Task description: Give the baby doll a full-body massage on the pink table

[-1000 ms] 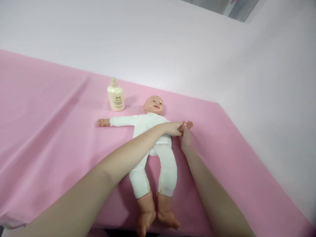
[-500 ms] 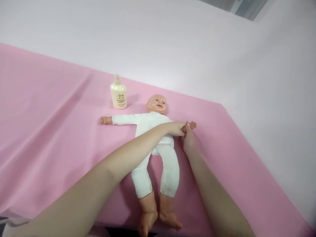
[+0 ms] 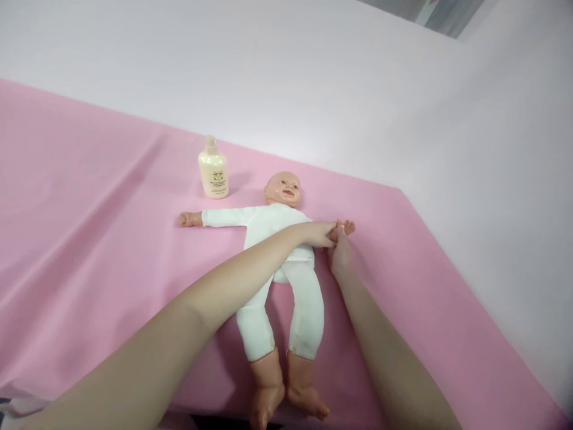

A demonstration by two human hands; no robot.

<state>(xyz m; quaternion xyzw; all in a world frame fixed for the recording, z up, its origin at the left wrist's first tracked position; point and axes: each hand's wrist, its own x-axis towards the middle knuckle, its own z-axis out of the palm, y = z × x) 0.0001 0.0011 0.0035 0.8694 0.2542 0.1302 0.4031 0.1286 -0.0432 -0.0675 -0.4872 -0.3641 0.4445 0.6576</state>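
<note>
A baby doll [image 3: 277, 233] with a white cloth body lies on its back, its head away from me and its feet towards me. My left forearm crosses its belly, and my left hand [image 3: 320, 233] is closed around the doll's arm near the wrist, on the right side. Beside it my right hand [image 3: 340, 254] grips the same arm at the doll's hand [image 3: 349, 227], thumb on top. The doll's small fingers stick out past my thumb. My other fingers are mostly hidden beneath. The doll's opposite arm [image 3: 224, 217] stretches out to the left.
A cream pump bottle [image 3: 213, 173] with a printed label stands upright left of the doll's head. Pink cloth [image 3: 111, 239] covers the table, with folds at the left. Its far edge meets a white surface [image 3: 268, 71] behind, which continues along the right.
Both hands keep their hold on the doll's arm, almost unmoved. The whole view has shifted very slightly, so the doll and bottle appear a touch further left.
</note>
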